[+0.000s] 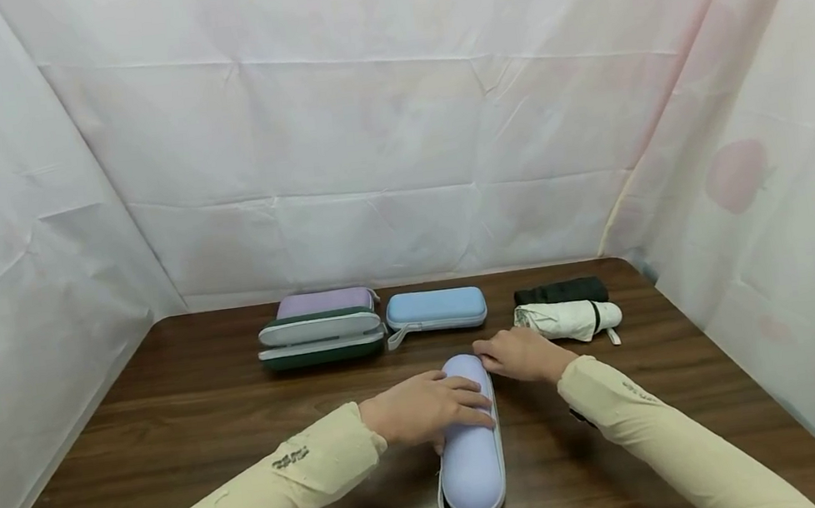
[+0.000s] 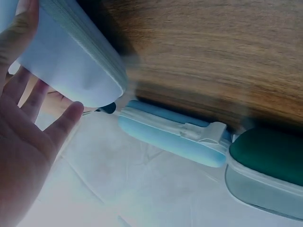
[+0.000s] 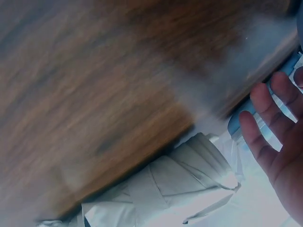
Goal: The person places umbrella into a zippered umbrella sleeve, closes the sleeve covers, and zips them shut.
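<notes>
A long lavender zip case lies on the table, its length pointing away from me. My left hand holds it from the left, fingers over the top and thumb low at the side. In the left wrist view, fingers of the left hand spread along the lavender case. At its far right end, the right hand touches the zipped edge with its fingertips; whether they pinch a zipper pull is hidden. The right wrist view has several loosely bent fingers of the right hand.
Behind, a blue zip case with a strap lies beside a dark green case, whose lid appears raised, showing grey lining. A purple case is behind the green one. At right lie a folded white umbrella and a black folded bundle.
</notes>
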Available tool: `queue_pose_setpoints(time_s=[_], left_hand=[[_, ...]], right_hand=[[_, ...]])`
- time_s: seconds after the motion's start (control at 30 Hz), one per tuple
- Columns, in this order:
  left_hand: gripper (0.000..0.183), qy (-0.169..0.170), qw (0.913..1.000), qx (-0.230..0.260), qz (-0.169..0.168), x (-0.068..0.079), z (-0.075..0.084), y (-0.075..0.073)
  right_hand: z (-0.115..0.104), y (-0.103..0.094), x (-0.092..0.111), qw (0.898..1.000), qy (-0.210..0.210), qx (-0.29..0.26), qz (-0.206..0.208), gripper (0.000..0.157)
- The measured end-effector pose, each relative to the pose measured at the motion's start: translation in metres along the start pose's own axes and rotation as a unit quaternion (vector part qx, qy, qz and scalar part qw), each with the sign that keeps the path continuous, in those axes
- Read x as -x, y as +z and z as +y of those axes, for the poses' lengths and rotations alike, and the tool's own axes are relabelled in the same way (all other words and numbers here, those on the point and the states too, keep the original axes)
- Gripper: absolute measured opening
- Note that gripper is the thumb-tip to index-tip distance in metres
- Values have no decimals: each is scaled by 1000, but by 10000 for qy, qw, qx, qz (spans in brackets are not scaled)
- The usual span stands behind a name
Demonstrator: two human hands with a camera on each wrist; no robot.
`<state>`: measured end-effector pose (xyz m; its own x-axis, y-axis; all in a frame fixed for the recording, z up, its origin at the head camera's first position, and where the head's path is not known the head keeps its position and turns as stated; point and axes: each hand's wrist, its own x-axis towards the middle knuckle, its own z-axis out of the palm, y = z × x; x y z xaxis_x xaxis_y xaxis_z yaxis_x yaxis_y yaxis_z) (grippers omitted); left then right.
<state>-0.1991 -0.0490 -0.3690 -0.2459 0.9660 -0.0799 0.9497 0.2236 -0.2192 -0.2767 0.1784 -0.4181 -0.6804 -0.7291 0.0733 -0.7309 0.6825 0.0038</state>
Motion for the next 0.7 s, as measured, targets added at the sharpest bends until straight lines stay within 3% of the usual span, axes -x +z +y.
queue_pose_setpoints(time_s=[0.33,0.57,0.7], left_hand=[[72,-4,9999,-6,109,-1,2,0],[70,4,10000,81,54,-2,2,0],[70,-22,9999,87,92,-2,2,0]], right_hand=[[-3,-1,15,9998,-124,-133,92,13],[-9,-4,21,9954,-319,630,641,21],[-11,-6,26,9958,-476,477,615,18]])
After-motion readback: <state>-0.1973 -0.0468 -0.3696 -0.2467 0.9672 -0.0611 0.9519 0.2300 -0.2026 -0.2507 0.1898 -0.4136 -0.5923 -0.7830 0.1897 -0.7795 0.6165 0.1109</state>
